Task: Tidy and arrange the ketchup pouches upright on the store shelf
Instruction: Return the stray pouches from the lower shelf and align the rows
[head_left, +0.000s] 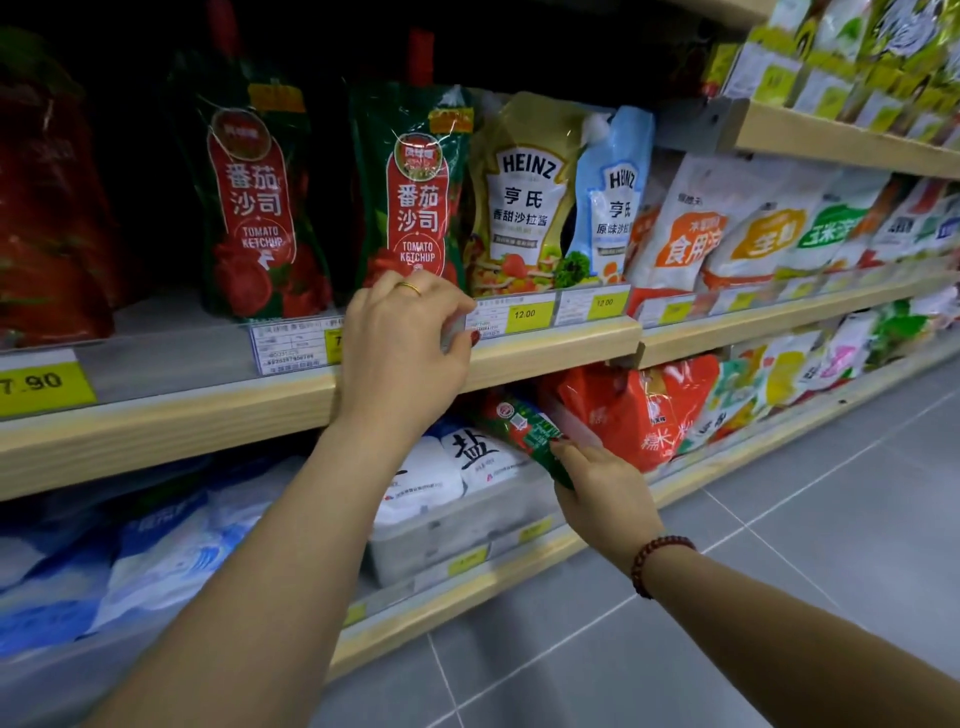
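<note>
Two green-and-red tomato ketchup pouches stand upright on the middle shelf (561, 345): one at the left (249, 197), one to its right (415, 187). My left hand (405, 343) is at the shelf's front edge, covering the base of the right pouch. Its thumb and fingers pinch the clear price label holder (485, 317). Below the shelf, my right hand (602, 493) grips a third ketchup pouch (522, 428), which is tilted with its upper part pointing up and left in front of the lower shelf.
Heinz salad dressing pouches (524, 192) stand right of the ketchup, and dark red pouches (47, 208) stand to its left. White salt bags (467, 457) and red bags (634, 410) fill the lower shelf. Grey tiled floor (779, 571) lies at the right.
</note>
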